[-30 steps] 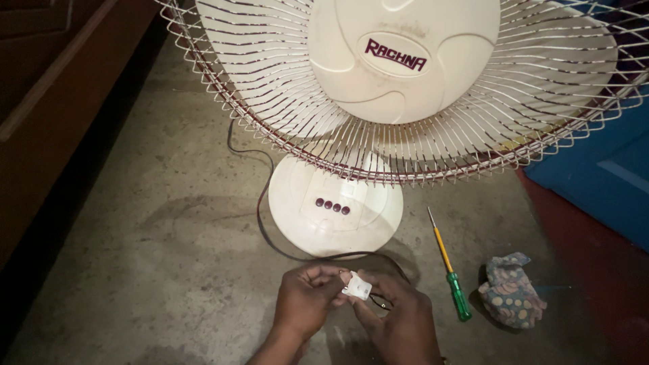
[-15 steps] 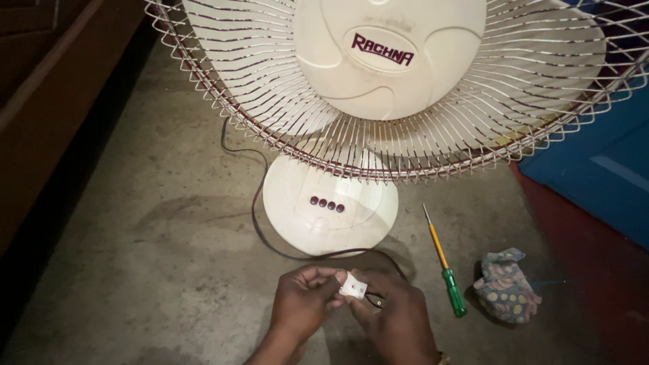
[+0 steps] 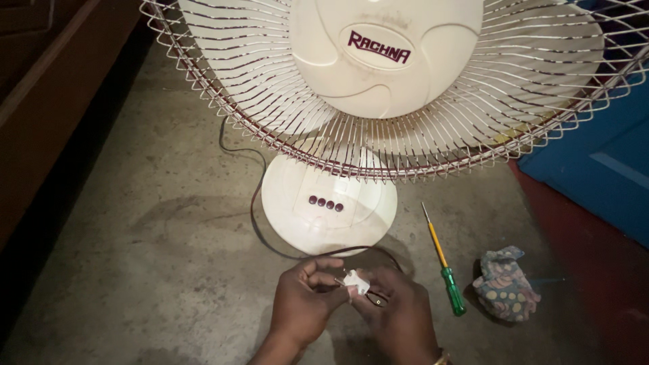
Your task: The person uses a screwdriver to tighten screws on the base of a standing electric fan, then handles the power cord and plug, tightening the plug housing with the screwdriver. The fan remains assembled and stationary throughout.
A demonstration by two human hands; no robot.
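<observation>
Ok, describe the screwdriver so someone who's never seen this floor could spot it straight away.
Start at the fan and drop to its round cream base. Just right of the base, on the concrete floor, lies the screwdriver, with a crumpled cloth further right. It is the only long thin thing: yellow shaft, green handle.

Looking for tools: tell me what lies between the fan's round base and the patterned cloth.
In the head view, a green-handled screwdriver lies on the floor between the base and cloth.

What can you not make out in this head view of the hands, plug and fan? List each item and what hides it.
- White plug: its pins, covered by the left hand and right hand.
- Dark cord: where it enters the fan base, hidden by the base.
- Fan grille: its top and right side, cut off by the frame edges.
- Screwdriver: tip shape, too small.
</observation>
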